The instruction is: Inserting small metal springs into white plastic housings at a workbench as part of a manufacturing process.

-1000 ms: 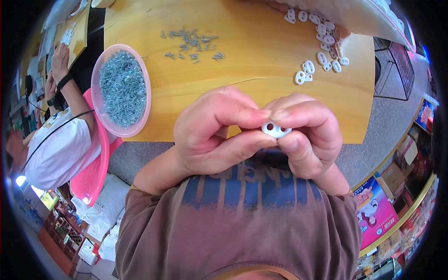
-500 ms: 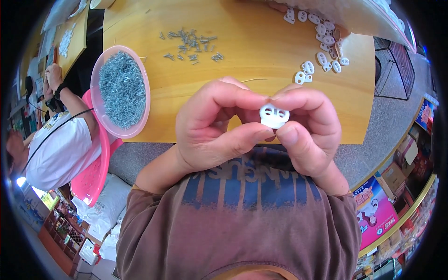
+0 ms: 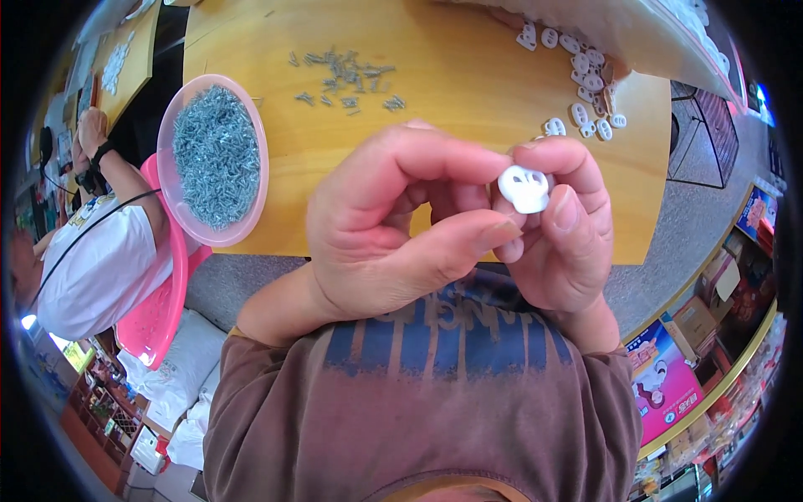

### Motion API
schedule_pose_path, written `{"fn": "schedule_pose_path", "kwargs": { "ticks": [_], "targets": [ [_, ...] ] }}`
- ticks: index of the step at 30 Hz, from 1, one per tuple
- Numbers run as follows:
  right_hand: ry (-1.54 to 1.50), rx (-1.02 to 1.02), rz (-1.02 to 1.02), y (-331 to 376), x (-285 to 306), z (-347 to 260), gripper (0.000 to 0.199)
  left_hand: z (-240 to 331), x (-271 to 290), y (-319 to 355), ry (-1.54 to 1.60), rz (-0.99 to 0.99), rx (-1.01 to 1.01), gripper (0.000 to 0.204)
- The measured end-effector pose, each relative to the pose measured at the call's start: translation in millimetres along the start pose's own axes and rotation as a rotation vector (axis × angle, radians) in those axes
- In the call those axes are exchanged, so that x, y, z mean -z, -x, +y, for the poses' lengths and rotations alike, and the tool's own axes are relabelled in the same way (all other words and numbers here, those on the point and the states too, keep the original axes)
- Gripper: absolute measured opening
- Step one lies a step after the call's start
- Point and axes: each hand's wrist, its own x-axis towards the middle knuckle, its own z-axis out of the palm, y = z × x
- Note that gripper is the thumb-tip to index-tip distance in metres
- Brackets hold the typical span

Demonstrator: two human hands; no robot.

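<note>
A small white plastic cord lock with two holes [image 3: 524,191] is pinched between the thumb and fingers of my right hand [image 3: 562,222], above the front edge of the table. My left hand [image 3: 393,222] is beside it, index finger and thumb curved and apart. Its index fingertip is at the cord lock's upper left edge; whether it touches cannot be made out. The left thumb tip lies lower, near the right fingers. Small metal springs [image 3: 347,71] lie loose on the table beyond my hands. More white cord locks [image 3: 580,113] lie scattered at the far right.
A pink oval bowl [image 3: 262,171] full of metal springs stands at the table's left edge. A large clear plastic bag [image 3: 636,42] covers the far right corner. To the left, another person [image 3: 104,251] sits by a pink chair [image 3: 167,309] at another table.
The cord lock has moved right and tilted, and is now in my right hand. My left thumb has come away from it. The view has shifted slightly.
</note>
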Motion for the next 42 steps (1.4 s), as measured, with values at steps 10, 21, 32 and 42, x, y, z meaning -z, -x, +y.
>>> {"fn": "schedule_pose_path", "kwargs": {
  "ticks": [10, 21, 32, 42],
  "targets": [
    [-0.079, -0.036, -0.082, -0.7, 7.5, -1.0, 0.025, -3.2, 4.5, 2.4, 0.033, 0.023, 0.036, 0.026],
    [0.316, 0.216, -0.147, -3.1, 1.5, -2.0, 0.03, -5.7, 9.4, 1.0, 0.056, 0.032, -0.004, 0.025],
    [0.349, 0.237, -0.181, -1.4, 3.5, -5.9, 0.024, -1.2, 7.5, 1.7, 0.06, -0.008, 0.016, 0.03],
    [0.353, 0.291, -0.227, -22.6, -13.1, -28.9, 0.024, 18.4, 2.2, -23.6, 0.015, 0.028, -0.139, 0.027]
  ]
}}
